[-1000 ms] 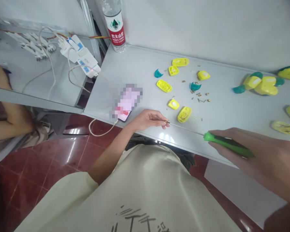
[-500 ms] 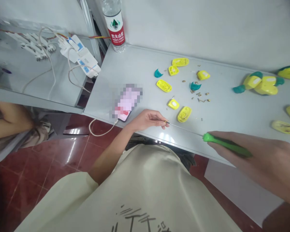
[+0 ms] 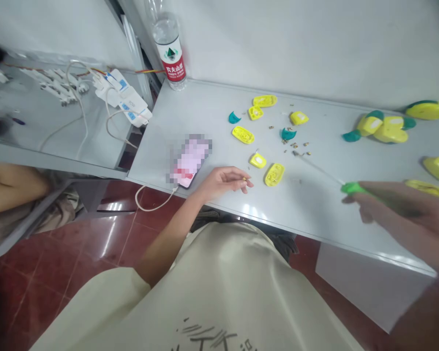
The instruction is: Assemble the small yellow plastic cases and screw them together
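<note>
My left hand (image 3: 221, 183) sits near the table's front edge, pinching a tiny brass part (image 3: 244, 179) between its fingertips. My right hand (image 3: 391, 204) grips a green-handled precision screwdriver (image 3: 354, 187), whose thin shaft points left over the table, clear of the brass part. Yellow plastic shell pieces lie scattered nearby, the closest a ridged one (image 3: 274, 174) just right of my left fingers. Two teal fragments (image 3: 288, 133) and several loose brass bits (image 3: 294, 145) lie among them. More yellow and teal shells (image 3: 386, 130) are heaped at the right.
A pixelated phone (image 3: 189, 162) lies on the grey table (image 3: 212, 112), its cable hanging over the edge. A water bottle (image 3: 169, 51) stands at the back. A neighbouring table holds chargers (image 3: 126, 97). A co-worker's forearm (image 3: 10, 185) shows at left.
My right hand has moved right, drawing the screwdriver tip away from the brass part in my left fingers. The shaft now angles up and left. The whole view has shifted slightly.
</note>
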### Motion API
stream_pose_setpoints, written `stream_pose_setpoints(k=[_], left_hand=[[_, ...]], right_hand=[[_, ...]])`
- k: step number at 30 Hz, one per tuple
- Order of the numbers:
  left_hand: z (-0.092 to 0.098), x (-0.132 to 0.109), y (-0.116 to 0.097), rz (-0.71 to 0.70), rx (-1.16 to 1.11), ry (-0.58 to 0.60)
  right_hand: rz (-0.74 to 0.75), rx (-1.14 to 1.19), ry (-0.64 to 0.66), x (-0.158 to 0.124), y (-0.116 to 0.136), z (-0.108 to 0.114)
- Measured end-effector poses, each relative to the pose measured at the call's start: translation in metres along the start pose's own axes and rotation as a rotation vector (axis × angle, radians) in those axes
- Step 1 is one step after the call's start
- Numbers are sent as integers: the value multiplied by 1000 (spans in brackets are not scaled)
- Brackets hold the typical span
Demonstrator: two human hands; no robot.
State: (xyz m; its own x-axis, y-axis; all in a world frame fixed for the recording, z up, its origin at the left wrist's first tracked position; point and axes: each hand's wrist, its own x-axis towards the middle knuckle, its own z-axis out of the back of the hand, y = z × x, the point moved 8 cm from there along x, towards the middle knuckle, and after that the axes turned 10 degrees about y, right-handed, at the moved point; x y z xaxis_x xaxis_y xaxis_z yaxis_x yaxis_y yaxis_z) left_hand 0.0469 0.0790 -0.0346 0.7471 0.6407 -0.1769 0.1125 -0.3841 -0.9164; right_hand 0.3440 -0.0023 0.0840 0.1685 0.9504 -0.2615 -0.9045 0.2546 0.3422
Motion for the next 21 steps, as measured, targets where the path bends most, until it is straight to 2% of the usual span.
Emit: stream_pose_setpoints(k=[1,2,3,7,9,12,13,15,17,19,21], left_hand=[[0,0,-1,-3,7,-6],[-1,1,-1,-6,14,-11],[-1,1,-1,-8,20,-16],[-1,0,-1,-24,34,-55],[0,-1,-1,-33,52,-85],[-1,-2,-1,-32,70,-105],[-1,-3,-1,-32,72,-112],[-1,-3,-2,-37,79,-128],[-1,-4,-3,-43,90,-141],[-1,-4,-3,-48,100,-146],[-1,-4,-2,-53,108,-151]], right_hand=[[-174,74,76,7,-20,-11],[-291,101,58,13,-35,-17],[-335,96,10,20,-45,-22],[-273,116,-70,47,-68,-54],[-161,69,-123,54,-66,-61],[46,23,-304,51,-38,-50],[147,46,-298,51,-23,-50],[394,65,-182,52,15,-58],[622,28,15,54,50,-77],[707,15,114,59,67,-91],[709,20,132,65,73,-100]])
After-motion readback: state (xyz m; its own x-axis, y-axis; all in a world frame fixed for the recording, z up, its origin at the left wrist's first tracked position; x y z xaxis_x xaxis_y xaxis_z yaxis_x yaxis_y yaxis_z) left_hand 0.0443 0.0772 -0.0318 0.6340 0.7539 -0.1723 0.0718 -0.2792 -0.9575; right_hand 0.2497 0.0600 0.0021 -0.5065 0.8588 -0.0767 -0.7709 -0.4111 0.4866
